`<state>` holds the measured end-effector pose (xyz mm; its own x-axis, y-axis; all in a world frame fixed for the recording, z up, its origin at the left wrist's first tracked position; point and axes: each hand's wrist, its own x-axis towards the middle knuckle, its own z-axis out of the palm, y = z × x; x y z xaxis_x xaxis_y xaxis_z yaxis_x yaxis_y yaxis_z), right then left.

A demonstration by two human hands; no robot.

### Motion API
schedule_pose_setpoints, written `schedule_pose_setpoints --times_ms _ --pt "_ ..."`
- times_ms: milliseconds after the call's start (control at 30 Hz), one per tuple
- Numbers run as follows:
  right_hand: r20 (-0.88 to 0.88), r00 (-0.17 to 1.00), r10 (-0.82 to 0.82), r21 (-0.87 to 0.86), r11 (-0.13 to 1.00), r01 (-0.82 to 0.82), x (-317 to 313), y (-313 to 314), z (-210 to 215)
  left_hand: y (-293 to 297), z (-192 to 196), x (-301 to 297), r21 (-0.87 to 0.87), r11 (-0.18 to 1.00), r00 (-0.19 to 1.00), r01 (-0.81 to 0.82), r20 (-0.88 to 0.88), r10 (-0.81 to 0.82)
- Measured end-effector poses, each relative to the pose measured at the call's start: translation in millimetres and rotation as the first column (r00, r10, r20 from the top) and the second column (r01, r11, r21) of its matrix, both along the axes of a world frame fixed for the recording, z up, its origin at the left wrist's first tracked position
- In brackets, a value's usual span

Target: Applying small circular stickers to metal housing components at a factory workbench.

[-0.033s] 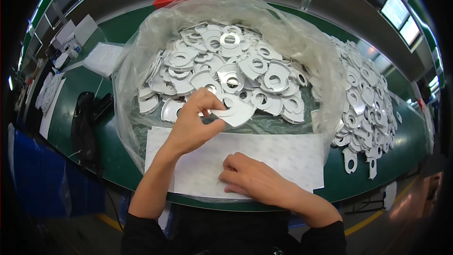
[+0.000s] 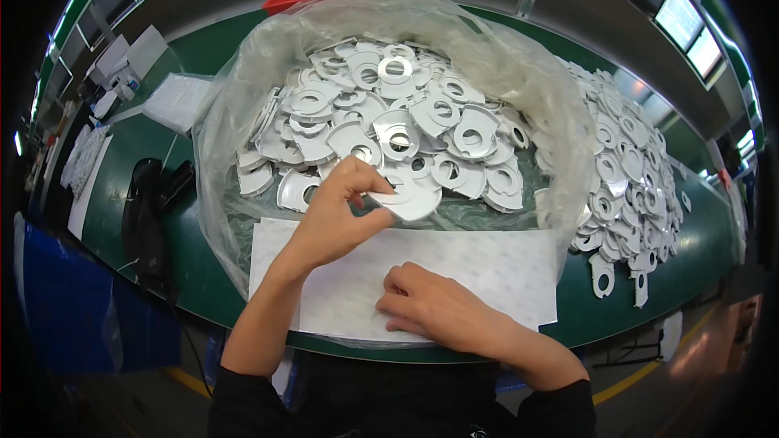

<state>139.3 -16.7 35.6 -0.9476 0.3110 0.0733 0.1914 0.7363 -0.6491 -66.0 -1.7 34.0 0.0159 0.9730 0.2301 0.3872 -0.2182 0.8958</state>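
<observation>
Left hand [image 2: 337, 215] pinches, seemingly, a white part [image 2: 414, 201].

Clear plastic bag [image 2: 552, 113] mid-table; white sticker sheet [image 2: 479, 268] below; lit screens [image 2: 686, 28] upper right.

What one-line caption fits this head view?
Left hand pinches a white plastic part from the bag; right hand presses the sheet.

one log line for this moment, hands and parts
left hand: pinches white plastic part | right hand: flat on white sheet | clear bag of parts behind
</observation>
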Motion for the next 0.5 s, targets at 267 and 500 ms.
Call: schedule_pose_setpoints --times_ms 267,500 --pt "0.026 1.000 0.016 0.023 1.000 -0.017 0.9 1.5 -1.5 2.8 -4.8 3.4 -0.145 0.959 0.781 0.243 0.616 -0.105" --pt "-0.032 0.999 0.019 0.040 0.999 -0.018 1.5 2.3 -5.9 8.7 -23.3 25.1 0.034 0.848 -0.021 0.529 0.999 -0.027"
